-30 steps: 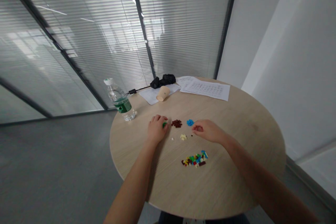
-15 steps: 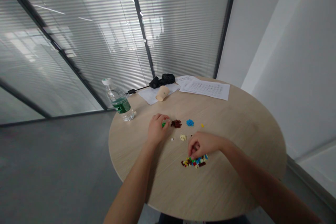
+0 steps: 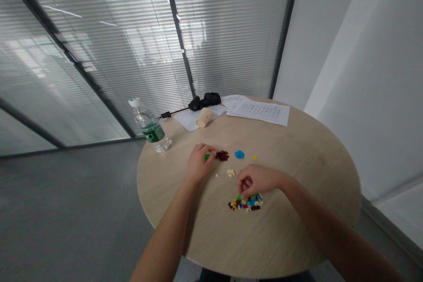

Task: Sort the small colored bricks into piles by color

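Observation:
My left hand (image 3: 199,161) rests on the table with its fingers curved and apart around a few green toy bricks (image 3: 207,157), which are partly hidden. Right beside its fingertips lies a pile of dark brown bricks (image 3: 222,155). My right hand (image 3: 256,179) is closed in a pinch over a mixed pile of small coloured bricks (image 3: 246,204). A green brick (image 3: 239,196) shows at its fingertips. Blue bricks (image 3: 239,154), cream bricks (image 3: 231,172), a small yellow piece (image 3: 255,157) and a white piece (image 3: 217,175) lie in separate spots between and beyond the hands.
A water bottle (image 3: 153,133) stands at the round table's (image 3: 297,150) left edge. Toward the back are a paper cup (image 3: 205,117) on its side, a black bundled object (image 3: 206,101) with a cable, and printed sheets (image 3: 261,111). A glass partition with blinds rises behind.
My right hand has lifted slightly from the mixed pile, with a green brick now showing at its fingertips. My left hand stays almost in place beside the green bricks.

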{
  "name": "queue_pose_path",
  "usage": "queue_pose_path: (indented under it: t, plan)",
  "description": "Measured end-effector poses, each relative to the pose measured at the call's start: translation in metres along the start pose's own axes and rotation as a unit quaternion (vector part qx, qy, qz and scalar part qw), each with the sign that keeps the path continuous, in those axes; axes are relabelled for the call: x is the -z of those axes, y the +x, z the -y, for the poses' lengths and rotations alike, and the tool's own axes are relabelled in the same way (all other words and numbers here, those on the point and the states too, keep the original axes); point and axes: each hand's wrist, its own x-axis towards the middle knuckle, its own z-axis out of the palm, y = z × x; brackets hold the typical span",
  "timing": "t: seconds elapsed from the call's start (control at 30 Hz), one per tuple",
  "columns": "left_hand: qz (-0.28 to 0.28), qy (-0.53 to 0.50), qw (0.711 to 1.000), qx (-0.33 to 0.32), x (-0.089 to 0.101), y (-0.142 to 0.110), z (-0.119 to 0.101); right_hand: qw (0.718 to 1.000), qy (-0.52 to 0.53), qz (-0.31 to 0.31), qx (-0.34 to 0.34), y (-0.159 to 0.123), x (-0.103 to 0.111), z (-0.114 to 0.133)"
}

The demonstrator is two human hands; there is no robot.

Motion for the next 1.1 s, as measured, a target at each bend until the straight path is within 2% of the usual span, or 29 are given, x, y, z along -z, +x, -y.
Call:
queue_pose_path:
  t: [0.1, 0.23, 0.37, 0.47, 0.57, 0.77, 0.87, 0.97, 1.03, 1.1]
  plan:
    - [0.023, -0.057, 0.998, -0.030, 0.003, 0.000, -0.004, 0.998, 0.017, -0.068, 0.004, -0.001, 0.006, 0.001]
    - [0.087, -0.140, 0.981, -0.098, 0.002, -0.003, -0.015, 0.982, 0.052, -0.182, 0.007, 0.001, 0.014, -0.001]
    - [0.119, -0.159, 0.970, -0.143, -0.002, -0.007, -0.026, 0.964, 0.084, -0.254, 0.010, 0.008, 0.014, -0.008]
    - [0.123, -0.156, 0.970, -0.141, -0.006, -0.008, -0.030, 0.957, 0.124, -0.261, 0.015, 0.015, 0.011, -0.013]
    - [0.103, -0.158, 0.972, -0.138, -0.009, -0.008, -0.031, 0.953, 0.166, -0.254, 0.016, 0.020, 0.007, -0.015]
    - [0.084, -0.159, 0.973, -0.144, -0.005, -0.005, -0.026, 0.951, 0.179, -0.250, 0.000, 0.018, 0.005, -0.011]
    - [0.062, -0.124, 0.986, -0.098, 0.004, -0.001, -0.012, 0.948, 0.184, -0.260, 0.012, 0.017, 0.006, -0.011]
    - [0.020, -0.014, 1.000, 0.018, 0.014, 0.002, 0.010, 0.943, 0.182, -0.278, 0.012, 0.018, 0.007, -0.012]
    - [0.017, 0.064, 0.993, 0.101, 0.020, 0.002, 0.024, 0.943, 0.173, -0.286, 0.005, 0.018, 0.008, -0.014]
    - [0.030, 0.106, 0.986, 0.129, 0.022, 0.001, 0.034, 0.943, 0.163, -0.289, -0.003, 0.018, 0.008, -0.014]
